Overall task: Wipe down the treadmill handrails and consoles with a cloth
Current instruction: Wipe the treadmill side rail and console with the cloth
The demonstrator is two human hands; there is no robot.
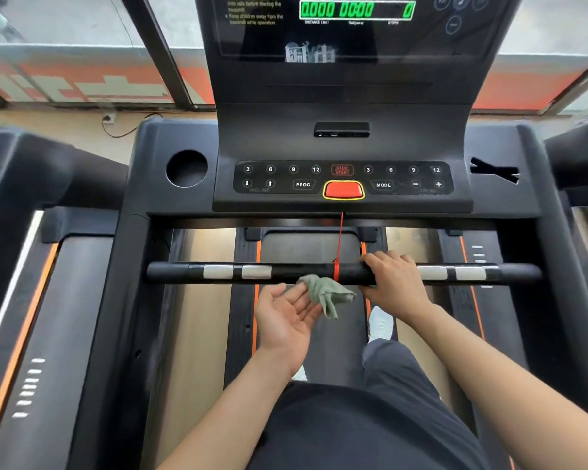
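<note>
Your right hand curls over the bar just right of frame centre, fingers wrapped round it beside the red cord. Your left hand lies palm up below the bar, fingers loose and spread. The crumpled green cloth sits at its fingertips, just under the bar. The console stands above.

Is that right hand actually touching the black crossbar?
Touching. The head view shows the right hand wrapped around the crossbar, fingers over the top, thumb underneath.
</note>
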